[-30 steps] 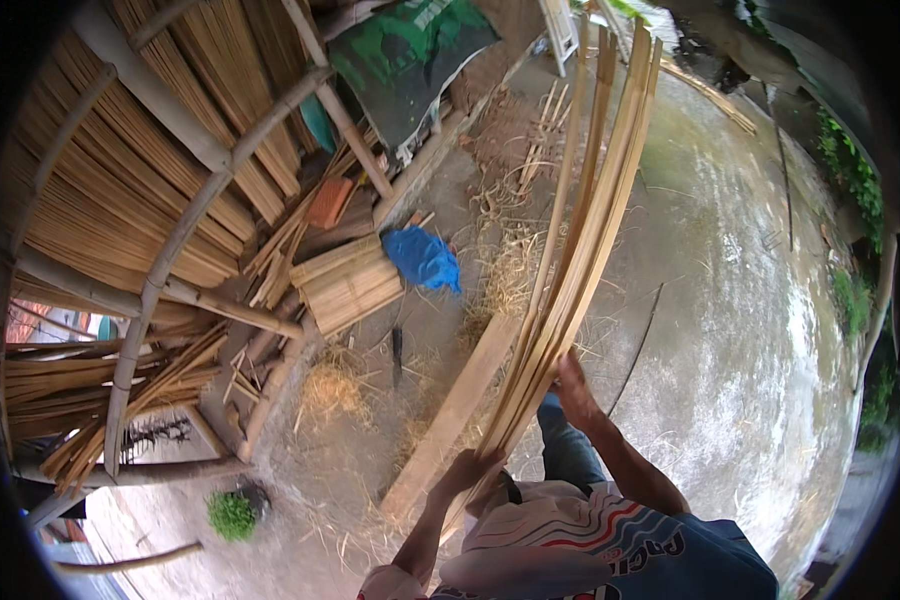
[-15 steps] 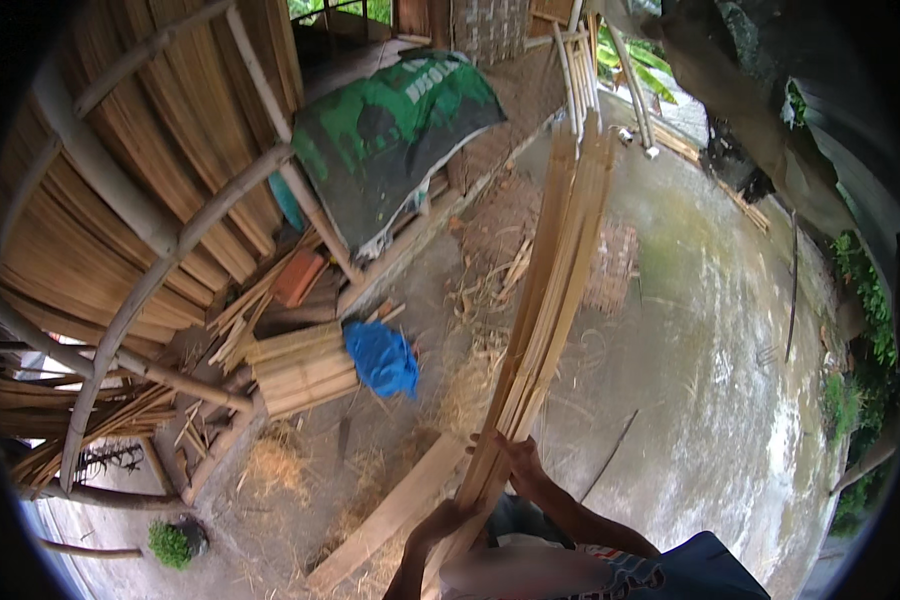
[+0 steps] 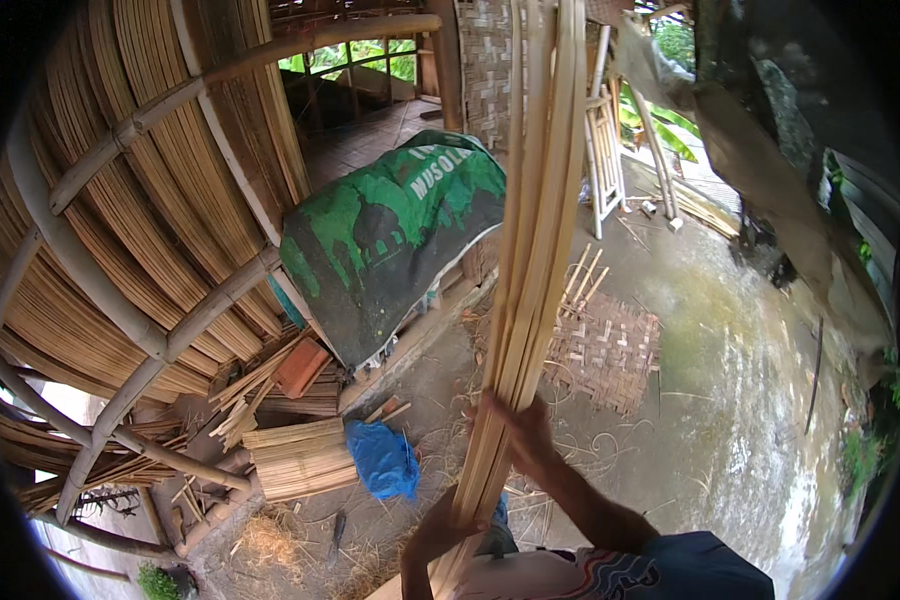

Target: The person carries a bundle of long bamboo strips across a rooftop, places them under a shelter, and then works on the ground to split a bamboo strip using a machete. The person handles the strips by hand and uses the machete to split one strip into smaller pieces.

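A bundle of long, pale bamboo strips (image 3: 532,270) rises nearly upright in front of me, its top end running past the upper edge of the picture. My right hand (image 3: 526,432) is closed round the bundle at about its visible middle. Lower down, close to my body, my left hand (image 3: 444,525) grips the same strips near their lower part. The strips lie side by side, with narrow gaps between some of them. The bundle's bottom end is partly hidden behind my left arm and shirt.
Rows of bamboo slats (image 3: 160,170) stand on a pole rack (image 3: 215,300) at the left. A green printed cloth (image 3: 395,215) covers something beyond. A slat stack (image 3: 295,458), blue plastic bag (image 3: 382,460), reddish brick (image 3: 301,368), woven mat (image 3: 610,350) and shavings (image 3: 270,538) lie on the ground.
The bundle has swung more upright, its top rising out of the picture. Both hands keep hold of it. The view has tilted up, so the surroundings sit lower.
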{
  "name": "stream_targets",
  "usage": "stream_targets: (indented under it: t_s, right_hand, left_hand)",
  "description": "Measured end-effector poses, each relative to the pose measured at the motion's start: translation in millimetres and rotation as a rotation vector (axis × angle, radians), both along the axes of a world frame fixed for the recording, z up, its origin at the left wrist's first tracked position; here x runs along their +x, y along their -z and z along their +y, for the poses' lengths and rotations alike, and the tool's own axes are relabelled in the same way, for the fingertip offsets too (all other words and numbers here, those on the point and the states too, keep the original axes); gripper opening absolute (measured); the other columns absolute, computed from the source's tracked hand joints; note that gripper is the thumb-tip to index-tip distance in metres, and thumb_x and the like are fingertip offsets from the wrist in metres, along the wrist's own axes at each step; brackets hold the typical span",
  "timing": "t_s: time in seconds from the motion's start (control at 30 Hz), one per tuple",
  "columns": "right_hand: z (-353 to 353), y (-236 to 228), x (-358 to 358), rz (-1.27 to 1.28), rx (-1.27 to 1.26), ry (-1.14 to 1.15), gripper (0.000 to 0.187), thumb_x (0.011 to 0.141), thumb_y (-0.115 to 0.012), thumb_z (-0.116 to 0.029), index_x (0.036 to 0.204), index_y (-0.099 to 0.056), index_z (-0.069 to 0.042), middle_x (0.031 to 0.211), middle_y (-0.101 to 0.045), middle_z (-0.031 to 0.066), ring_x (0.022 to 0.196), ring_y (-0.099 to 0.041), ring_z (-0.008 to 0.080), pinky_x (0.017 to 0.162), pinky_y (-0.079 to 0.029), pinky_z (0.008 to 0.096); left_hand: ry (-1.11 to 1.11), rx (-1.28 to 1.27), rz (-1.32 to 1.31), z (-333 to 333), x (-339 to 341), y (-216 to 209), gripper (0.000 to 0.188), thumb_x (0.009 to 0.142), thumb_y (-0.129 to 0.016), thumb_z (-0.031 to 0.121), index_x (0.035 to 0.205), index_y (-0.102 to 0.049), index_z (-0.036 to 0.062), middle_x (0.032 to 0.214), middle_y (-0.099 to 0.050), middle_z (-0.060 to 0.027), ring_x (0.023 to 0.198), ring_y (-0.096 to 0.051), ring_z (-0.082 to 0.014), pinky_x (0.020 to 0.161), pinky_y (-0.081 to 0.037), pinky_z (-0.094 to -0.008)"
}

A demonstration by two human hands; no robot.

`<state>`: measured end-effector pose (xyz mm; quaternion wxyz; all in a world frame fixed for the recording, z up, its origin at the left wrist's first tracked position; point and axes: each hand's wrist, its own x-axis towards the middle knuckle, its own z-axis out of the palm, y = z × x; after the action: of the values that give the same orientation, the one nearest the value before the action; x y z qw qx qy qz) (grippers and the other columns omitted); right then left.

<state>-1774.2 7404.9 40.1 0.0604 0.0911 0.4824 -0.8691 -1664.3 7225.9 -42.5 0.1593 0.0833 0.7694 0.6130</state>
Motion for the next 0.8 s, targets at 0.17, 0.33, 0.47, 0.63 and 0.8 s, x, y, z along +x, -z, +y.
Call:
stream_targets:
  t_s: [0.17,0.33,0.47,0.63,0.8]
  right_hand:
    - [21.8,-101.8,-136.8,0.238,0.081,-0.026,0.033,0.089,-0.075,-0.017,0.112,-0.059,0.001,0.088,-0.069,0.014,0.073,-0.071,0.0215,0.063,-0.061,0.0358]
    - [25.4,-198.9,-246.4,0.508,0.24,-0.084,0.047,0.086,-0.078,-0.028,0.117,-0.059,0.0,0.096,-0.071,0.0158,0.077,-0.072,0.0245,0.066,-0.062,0.0374]
    - [20.9,-259.6,-312.8,0.75,0.328,-0.143,0.045,0.085,-0.079,-0.032,0.114,-0.063,-0.001,0.098,-0.07,0.0123,0.079,-0.07,0.0223,0.068,-0.058,0.035]
    - [-25.1,-284.9,-396.7,0.867,0.252,-0.293,0.037,0.093,-0.072,-0.028,0.116,-0.062,-0.001,0.089,-0.069,0.012,0.077,-0.071,0.0234,0.064,-0.06,0.0343]
    - [-29.2,-287.4,-451.0,1.128,0.367,-0.373,0.041,0.091,-0.073,-0.031,0.116,-0.062,0.001,0.098,-0.071,0.0146,0.078,-0.072,0.0222,0.066,-0.061,0.0334]
  left_hand:
    - [0.099,-0.105,-0.117,24.2,-114.9,-14.0,0.039,0.085,-0.076,0.029,0.113,-0.069,0.002,0.102,-0.073,-0.0127,0.1,-0.069,-0.0239,0.089,-0.053,-0.039]
    - [0.023,0.081,-0.002,55.0,-246.9,-89.2,0.035,0.089,-0.071,0.034,0.1,-0.072,0.0013,0.082,-0.074,-0.008,0.076,-0.069,-0.0155,0.073,-0.055,-0.0357]
    - [-0.073,0.208,0.086,68.9,-330.6,-126.9,0.033,0.089,-0.073,0.033,0.097,-0.071,0.001,0.079,-0.073,-0.0068,0.074,-0.068,-0.0133,0.069,-0.054,-0.0317]
    - [-0.261,0.272,0.205,43.9,-419.6,-128.5,0.033,0.087,-0.077,0.033,0.097,-0.074,0.0017,0.08,-0.073,-0.0053,0.075,-0.068,-0.0126,0.069,-0.054,-0.0312]
    - [-0.298,0.279,0.307,45.3,-479.9,-148.3,0.038,0.087,-0.077,0.036,0.098,-0.073,-0.0002,0.08,-0.073,-0.0057,0.077,-0.068,-0.0118,0.071,-0.055,-0.0318]
